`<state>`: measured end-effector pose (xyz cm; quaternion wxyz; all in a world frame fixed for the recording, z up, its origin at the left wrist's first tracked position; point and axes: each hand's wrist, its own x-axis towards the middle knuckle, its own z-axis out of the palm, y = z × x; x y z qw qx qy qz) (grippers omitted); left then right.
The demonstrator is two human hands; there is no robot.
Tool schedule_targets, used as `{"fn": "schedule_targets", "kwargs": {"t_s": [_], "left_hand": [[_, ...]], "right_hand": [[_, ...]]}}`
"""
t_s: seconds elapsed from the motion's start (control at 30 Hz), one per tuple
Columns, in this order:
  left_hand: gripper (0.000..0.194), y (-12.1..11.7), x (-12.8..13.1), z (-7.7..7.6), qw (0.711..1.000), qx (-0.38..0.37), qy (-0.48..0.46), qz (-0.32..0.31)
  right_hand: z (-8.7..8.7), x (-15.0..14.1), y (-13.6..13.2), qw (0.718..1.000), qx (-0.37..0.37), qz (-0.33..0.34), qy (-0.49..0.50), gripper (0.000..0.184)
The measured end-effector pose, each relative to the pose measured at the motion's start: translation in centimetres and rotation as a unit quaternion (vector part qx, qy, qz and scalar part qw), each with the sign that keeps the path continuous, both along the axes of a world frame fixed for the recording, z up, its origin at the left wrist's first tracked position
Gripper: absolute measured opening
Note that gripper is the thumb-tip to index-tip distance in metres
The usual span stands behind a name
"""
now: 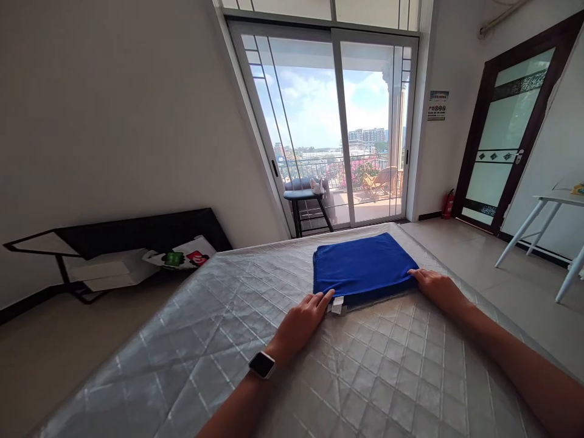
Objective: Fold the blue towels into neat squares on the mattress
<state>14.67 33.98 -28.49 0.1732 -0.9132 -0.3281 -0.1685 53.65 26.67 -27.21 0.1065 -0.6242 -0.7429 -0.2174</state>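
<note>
A folded blue cloth [365, 264] lies flat on a mattress [255, 292] with a quilted diamond pattern, partly under a shiny, film-like cover. My left hand [306, 316] pinches the cloth's near left corner, beside a white label [337, 304] that sticks out from the edge. At the near right corner, my right hand [435, 289] has its thumb and fingers closed on the fabric. A watch with a dark square face [262, 365] is on my left wrist.
A black stool [303, 196] stands by the sliding glass door [301, 121]. To the left on the floor are a white box [107, 271] and a printed bag [182, 255]. At right are a white table [559, 198], a fire extinguisher [448, 204] and a dark-framed door [511, 128].
</note>
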Motion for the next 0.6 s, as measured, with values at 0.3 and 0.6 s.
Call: {"fn": "schedule_targets", "kwargs": {"t_s": [0.3, 0.6], "left_hand": [[0.033, 0.3, -1.0, -0.1, 0.991, -0.071, -0.110, -0.021], [0.054, -2.3, 0.7, 1.0, 0.989, -0.037, -0.144, 0.029]], "right_hand": [[1.9, -0.4, -1.1, 0.999, 0.025, 0.031, -0.021, 0.028], [6.5, -0.9, -2.4, 0.992, 0.079, 0.070, -0.065, 0.026]]}}
